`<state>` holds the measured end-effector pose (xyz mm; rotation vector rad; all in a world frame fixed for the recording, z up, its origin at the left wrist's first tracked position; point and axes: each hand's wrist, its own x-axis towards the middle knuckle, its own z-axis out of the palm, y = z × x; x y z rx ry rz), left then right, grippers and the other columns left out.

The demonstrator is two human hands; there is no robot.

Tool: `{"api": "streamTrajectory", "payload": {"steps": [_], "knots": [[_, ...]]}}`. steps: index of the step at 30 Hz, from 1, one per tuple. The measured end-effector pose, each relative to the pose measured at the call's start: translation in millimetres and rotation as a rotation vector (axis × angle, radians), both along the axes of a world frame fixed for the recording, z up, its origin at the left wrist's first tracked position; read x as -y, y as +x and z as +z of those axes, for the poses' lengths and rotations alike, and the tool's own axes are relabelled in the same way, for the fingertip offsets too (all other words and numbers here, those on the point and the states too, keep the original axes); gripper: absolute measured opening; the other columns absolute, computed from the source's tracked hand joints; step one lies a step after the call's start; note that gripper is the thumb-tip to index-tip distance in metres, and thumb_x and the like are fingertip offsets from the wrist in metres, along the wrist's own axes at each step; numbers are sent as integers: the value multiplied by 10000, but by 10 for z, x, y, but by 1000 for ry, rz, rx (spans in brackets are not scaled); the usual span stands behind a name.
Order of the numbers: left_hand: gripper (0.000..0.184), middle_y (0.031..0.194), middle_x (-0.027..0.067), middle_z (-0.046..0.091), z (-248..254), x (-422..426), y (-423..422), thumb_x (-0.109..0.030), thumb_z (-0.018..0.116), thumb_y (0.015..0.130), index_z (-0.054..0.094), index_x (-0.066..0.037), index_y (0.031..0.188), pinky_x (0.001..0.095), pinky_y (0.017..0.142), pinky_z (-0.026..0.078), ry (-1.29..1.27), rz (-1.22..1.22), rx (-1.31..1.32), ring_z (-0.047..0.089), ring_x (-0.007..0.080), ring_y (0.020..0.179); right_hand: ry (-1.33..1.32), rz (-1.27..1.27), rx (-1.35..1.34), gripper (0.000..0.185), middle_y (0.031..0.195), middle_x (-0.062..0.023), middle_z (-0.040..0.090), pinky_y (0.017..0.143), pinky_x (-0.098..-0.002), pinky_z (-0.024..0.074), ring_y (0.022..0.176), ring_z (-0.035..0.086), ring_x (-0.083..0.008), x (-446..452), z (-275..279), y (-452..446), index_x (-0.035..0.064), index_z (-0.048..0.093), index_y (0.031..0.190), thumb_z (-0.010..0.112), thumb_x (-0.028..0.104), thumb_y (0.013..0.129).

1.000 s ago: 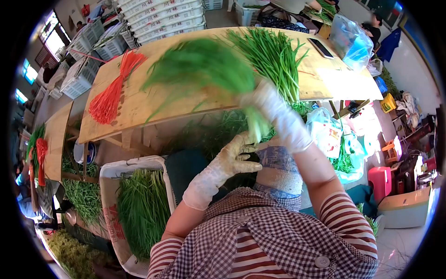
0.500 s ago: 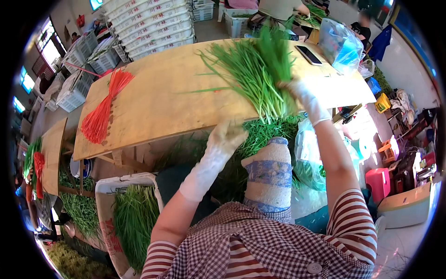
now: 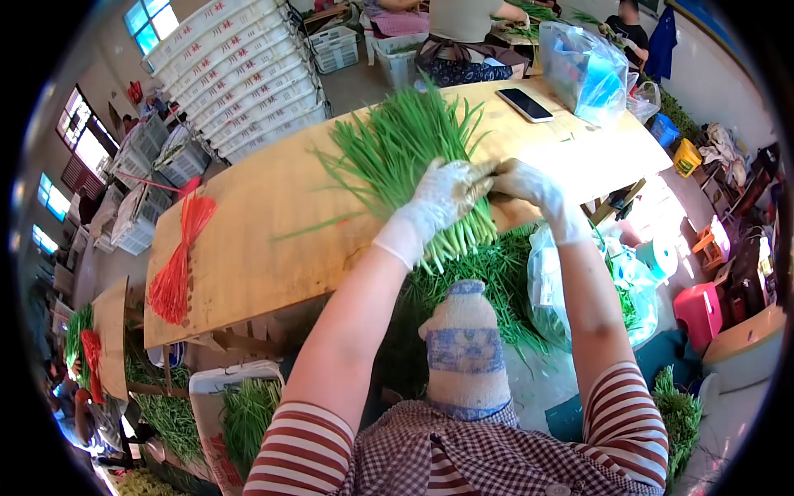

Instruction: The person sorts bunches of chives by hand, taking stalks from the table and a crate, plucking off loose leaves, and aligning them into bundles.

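Note:
A spread bunch of garlic chives (image 3: pixel 405 140) lies on the wooden table, its pale cut ends toward me at the front edge. My left hand (image 3: pixel 451 194), in a whitish glove, is closed over the stalks near those ends. At the bunch's right side my right hand (image 3: pixel 529 188), also gloved, has its fingers bent together and meeting the left fingertips. Whatever the right fingers pinch, if anything, is hidden. A bundle of red plastic ties (image 3: pixel 182 260) rests on the table's left part.
Behind the bunch lie a phone (image 3: pixel 525 105) and a clear plastic bag (image 3: pixel 583 74). Stacked white crates (image 3: pixel 240 83) stand beyond the table. Loose greens (image 3: pixel 480 277) are heaped below its front edge, and a crate of greens (image 3: pixel 236 380) stands at left. Other people work at the back.
My left hand has moved up and right from beside the table edge onto the chives. The right hand's raised, blurred chives are now down on the table, and both hands meet.

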<state>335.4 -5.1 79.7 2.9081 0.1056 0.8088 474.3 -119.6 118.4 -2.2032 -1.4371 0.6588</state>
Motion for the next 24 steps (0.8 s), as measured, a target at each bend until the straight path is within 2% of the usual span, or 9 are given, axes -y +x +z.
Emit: {"api": "streamTrajectory", "payload": {"steps": [1,3,4,7,8,12,19,22,24], "knots": [[387,1116,88,642,-32,-5,20,-400,478,948,574,-190,1258,497,1056,297,-57,35,-165,533,242,1160,70,-137,-271,261,865,-119,700,705,-272,534,696,651,-149,95,-122,209,-26,671,1041,595,171,889],[288,1080,52,646,-7,16,19,-357,523,919,662,-170,1088,466,1024,330,51,29,-186,534,229,1126,405,-335,-156,288,914,-126,708,753,-290,536,788,674,-175,116,-482,625,-33,652,1094,612,162,886],[269,1078,47,646,-28,24,23,-347,531,913,675,-167,1051,462,1019,334,77,34,-167,533,231,1122,524,-256,239,285,979,-127,709,809,-316,529,872,681,-218,143,-383,488,-4,647,1135,612,133,888],[284,1078,44,642,-90,62,45,-360,527,910,695,-152,1005,468,1025,323,104,66,-125,520,230,1135,743,-153,41,291,1133,-165,652,876,-358,501,1004,643,-298,-36,-701,278,18,655,1123,639,146,863],[292,1077,46,641,-82,89,35,-363,523,912,695,-148,1010,470,1030,317,102,89,-126,517,229,1137,637,-18,299,258,1053,-189,644,820,-392,504,945,634,-338,-90,-777,338,20,663,1061,636,179,861],[321,1086,68,628,15,126,-40,-370,500,925,691,-135,1030,477,1051,292,82,179,-226,505,232,1147,540,-74,486,210,872,-240,611,752,-469,487,835,611,-396,-197,-803,295,-11,638,854,563,184,866],[324,1105,77,614,-5,69,-82,-359,489,934,680,-118,1036,495,1060,285,21,111,-229,497,253,1161,536,-96,568,166,889,-217,641,752,-435,506,839,629,-380,-145,-798,290,15,669,907,534,108,880],[226,1131,61,619,-59,9,-158,-287,550,917,667,-146,1050,459,1085,299,-55,15,152,501,253,1190,585,-72,255,178,963,-183,664,768,-391,518,862,647,-349,-10,-660,250,54,685,995,557,100,880],[196,1132,41,633,2,-69,-349,-179,604,892,651,-151,1080,410,1086,328,-46,14,390,520,241,1182,632,-149,274,195,990,-165,671,780,-369,519,876,653,-323,86,-457,116,78,686,1037,576,114,880]]}}
